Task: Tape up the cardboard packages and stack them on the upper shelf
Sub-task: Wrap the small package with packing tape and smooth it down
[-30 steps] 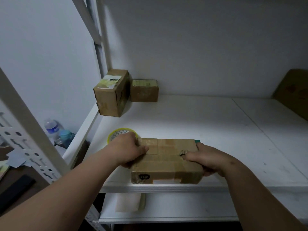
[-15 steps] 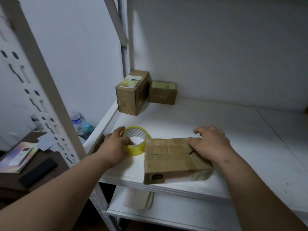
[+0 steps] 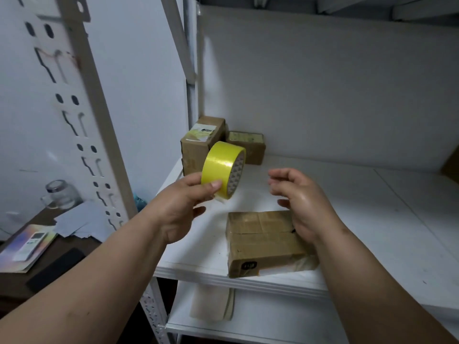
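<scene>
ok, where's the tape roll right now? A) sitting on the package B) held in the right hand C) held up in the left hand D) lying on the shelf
C: the left hand holds the yellow tape roll in the air above the shelf; the right hand is empty.

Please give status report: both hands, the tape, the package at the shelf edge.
Left hand grips yellow tape roll, lifted off shelf. Right hand open, empty, above flat package. Nothing in the way.
</scene>
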Available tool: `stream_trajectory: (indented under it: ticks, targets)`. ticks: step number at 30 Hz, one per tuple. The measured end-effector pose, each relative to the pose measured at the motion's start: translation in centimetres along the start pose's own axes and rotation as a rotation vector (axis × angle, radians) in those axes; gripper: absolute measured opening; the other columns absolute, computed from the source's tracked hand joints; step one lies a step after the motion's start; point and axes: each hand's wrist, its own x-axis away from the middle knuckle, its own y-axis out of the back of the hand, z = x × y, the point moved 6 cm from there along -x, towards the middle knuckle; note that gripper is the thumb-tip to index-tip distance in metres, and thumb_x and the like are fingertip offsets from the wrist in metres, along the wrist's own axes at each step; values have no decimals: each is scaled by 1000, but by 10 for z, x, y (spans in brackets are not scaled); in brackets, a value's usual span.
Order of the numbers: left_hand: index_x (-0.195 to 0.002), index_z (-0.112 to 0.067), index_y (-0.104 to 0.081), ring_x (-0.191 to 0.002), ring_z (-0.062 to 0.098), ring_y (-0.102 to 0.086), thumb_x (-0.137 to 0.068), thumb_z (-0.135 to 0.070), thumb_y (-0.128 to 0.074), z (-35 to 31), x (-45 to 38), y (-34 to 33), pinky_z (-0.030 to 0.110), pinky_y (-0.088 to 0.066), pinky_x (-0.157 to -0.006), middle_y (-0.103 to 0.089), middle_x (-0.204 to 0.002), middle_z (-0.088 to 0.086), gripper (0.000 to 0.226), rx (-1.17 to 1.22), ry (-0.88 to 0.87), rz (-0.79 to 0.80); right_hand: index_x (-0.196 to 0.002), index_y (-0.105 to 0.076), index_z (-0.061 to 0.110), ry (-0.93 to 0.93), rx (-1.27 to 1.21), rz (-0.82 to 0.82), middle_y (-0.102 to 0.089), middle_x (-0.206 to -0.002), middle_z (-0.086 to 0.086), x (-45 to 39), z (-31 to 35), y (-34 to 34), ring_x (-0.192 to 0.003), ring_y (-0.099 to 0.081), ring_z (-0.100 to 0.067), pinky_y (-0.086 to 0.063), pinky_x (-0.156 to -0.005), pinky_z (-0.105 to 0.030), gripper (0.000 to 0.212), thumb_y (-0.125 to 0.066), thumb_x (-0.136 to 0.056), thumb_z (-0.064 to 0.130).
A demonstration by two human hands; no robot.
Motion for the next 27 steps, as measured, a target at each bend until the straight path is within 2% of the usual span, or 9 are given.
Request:
stream_trajectory:
  ticks: [3, 6, 10, 14, 17, 20, 22, 24, 27]
  targets:
    - [-84, -34, -74, -94, 13, -60, -67, -43, -71, -3, 11, -12, 33, -36, -84, -70, -100, -4, 19, 106, 87, 93, -98, -64, 30, 53, -6, 25, -64, -106, 7, 5, 5, -7, -103, -58, -10, -41, -78, -24, 29, -59, -87, 3]
    - [-98, -35, -71, -93, 16, -61, -75, -53, -72, -1, 16, -21, 31, -37, -82, -71, -109, 8, 29, 103, 166, 192, -101, -63, 37, 115, 29, 41, -58, -117, 7, 13, 8, -9, -107, -54, -9, -43, -84, -24, 41, -58, -67, 14]
    - [-118, -24, -63, -87, 15, -63, -74, -61, -57, 5, 21, -32, 28, -41, -77, -72, -106, 15, 58, 90, 276, 252, -102, -55, 54, 290, 359, 113, -32, -141, 15, 28, 20, -15, -139, -29, -11, -31, -109, -27, 65, -61, -79, -6]
    - [-121, -21, -61, -83, 17, -65, -75, -71, -50, 9, 22, -37, 32, -44, -82, -73, -104, 15, 69, 65, 324, 266, -89, -53, 56, 397, 565, 131, -36, -136, 22, 35, 23, -12, -141, -27, -13, -23, -117, -48, 31, -65, -81, 28]
    - [-117, -27, -60, -86, 17, -65, -68, -79, -51, 4, 19, -33, 36, -46, -88, -69, -100, 7, 73, -158, 142, 95, -88, -50, 54, 399, 690, 126, -39, -131, 22, 38, 20, -3, -136, -29, -11, -18, -113, -38, 22, -61, -78, 38]
    - [-112, -38, -50, -106, 1, -55, -67, -82, -57, -23, 29, -31, 19, -43, -90, -55, -116, -9, 64, -348, -385, -170, -92, -53, 46, 424, 749, 108, -40, -128, 25, 42, 20, 4, -131, -28, -8, -17, -105, -30, 18, -57, -75, 41]
    - [-115, -44, -45, -115, -6, -48, -69, -68, -61, -40, 42, -47, 9, -40, -93, -45, -120, -22, 54, -537, -648, -131, -93, -53, 43, 436, 755, 94, -44, -125, 25, 42, 21, 9, -129, -31, -9, -20, -105, -32, 19, -55, -74, 43]
    - [-118, -38, -49, -114, -5, -51, -73, -52, -74, -40, 42, -62, 15, -45, -96, -49, -120, -22, 53, -655, -665, -68, -94, -54, 39, 432, 746, 103, -50, -118, 23, 42, 21, 14, -124, -35, -10, -25, -106, -37, 21, -55, -74, 44]
    - [-116, -24, -61, -106, -1, -58, -81, -25, -79, -38, 33, -70, 23, -53, -92, -61, -115, -12, 39, -652, -547, -131, -83, -49, 42, 419, 696, 158, -51, -93, 24, 42, 20, 21, -100, -37, 1, -30, -105, -42, 9, -53, -75, 43]
